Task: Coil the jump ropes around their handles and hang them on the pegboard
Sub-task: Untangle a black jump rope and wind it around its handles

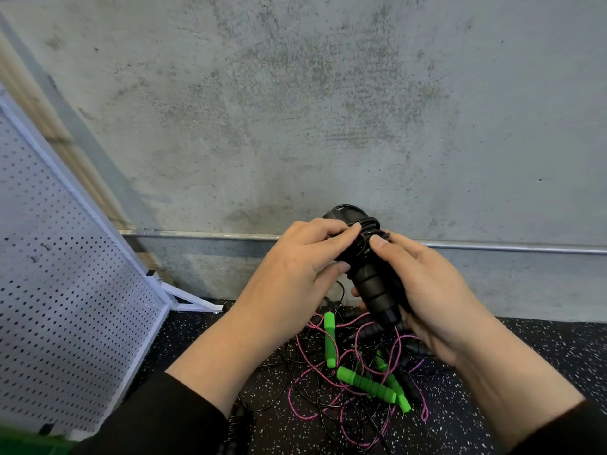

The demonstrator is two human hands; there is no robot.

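— How far along?

— I'm holding the black jump rope (368,261) over the floor (542,349): right hand (427,290) gripping its handles, left hand (295,267) pinching the coils.

— Left?

— Hang it on the pegboard (65,274); pink rope (354,379) tangled below.

Even, soft daylight-like light; faint shadow low on grey concrete wall (328,110). Sharp centre, wide-angle bending at edges, white perforated pegboard (65,290) slanted.

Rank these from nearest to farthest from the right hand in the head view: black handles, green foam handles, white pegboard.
1. Black ribbed handles, in the right hand.
2. Green foam handles, on the floor below.
3. White perforated pegboard, far left.
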